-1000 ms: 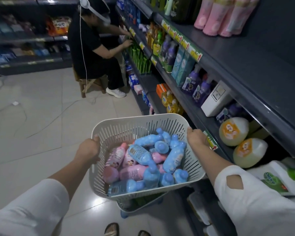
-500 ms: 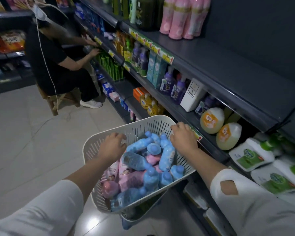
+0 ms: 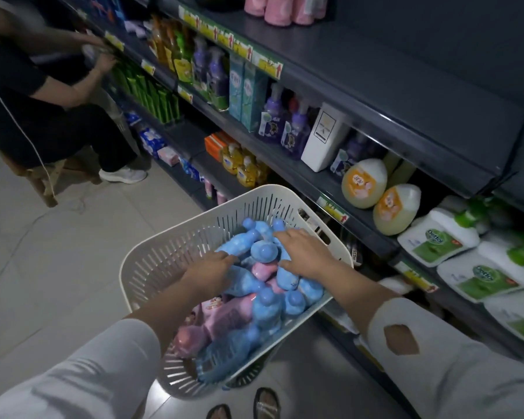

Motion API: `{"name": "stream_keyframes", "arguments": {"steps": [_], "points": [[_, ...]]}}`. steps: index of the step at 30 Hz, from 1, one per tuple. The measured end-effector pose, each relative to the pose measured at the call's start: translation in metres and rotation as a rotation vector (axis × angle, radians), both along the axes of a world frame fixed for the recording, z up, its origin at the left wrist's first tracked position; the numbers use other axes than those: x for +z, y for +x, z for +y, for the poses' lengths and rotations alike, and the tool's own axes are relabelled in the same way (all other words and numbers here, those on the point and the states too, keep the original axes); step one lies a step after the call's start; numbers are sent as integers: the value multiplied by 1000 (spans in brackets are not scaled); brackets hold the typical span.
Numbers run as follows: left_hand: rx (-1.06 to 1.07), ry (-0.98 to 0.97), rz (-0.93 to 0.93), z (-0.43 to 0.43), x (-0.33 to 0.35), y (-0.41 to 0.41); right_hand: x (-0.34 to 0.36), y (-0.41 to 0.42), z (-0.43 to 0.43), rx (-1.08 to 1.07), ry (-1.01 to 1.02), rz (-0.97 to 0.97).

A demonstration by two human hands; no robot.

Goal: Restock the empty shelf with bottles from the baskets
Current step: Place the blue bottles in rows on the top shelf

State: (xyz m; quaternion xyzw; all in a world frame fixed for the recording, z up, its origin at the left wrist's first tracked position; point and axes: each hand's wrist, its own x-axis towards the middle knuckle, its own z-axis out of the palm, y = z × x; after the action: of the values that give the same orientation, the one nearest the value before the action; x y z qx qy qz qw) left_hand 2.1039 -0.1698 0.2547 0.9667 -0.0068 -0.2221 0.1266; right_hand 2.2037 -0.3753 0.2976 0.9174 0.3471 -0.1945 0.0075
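The right hand (image 3: 303, 255) lies with fingers spread on the blue bottles (image 3: 263, 252), and the left hand (image 3: 212, 272) reaches in beside it (closed on one or not, I cannot tell): the picking step, I judge. Both are inside the white slotted basket (image 3: 170, 252), heaped with those and pink bottles (image 3: 224, 319); next comes a firm hold and a lift to the bare upper shelf (image 3: 390, 74).

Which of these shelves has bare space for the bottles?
The uppermost shelf, right of the pink bottles; the shelf below it is packed with goods.
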Motion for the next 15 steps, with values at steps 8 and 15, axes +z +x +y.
{"name": "stream_keyframes", "arguments": {"steps": [8,15], "points": [[-82,52,32,-11,-44,11,-38,8,20,91,31,-138],[9,42,27,2,-32,-1,-44,8,28,40,139,-136]]}}
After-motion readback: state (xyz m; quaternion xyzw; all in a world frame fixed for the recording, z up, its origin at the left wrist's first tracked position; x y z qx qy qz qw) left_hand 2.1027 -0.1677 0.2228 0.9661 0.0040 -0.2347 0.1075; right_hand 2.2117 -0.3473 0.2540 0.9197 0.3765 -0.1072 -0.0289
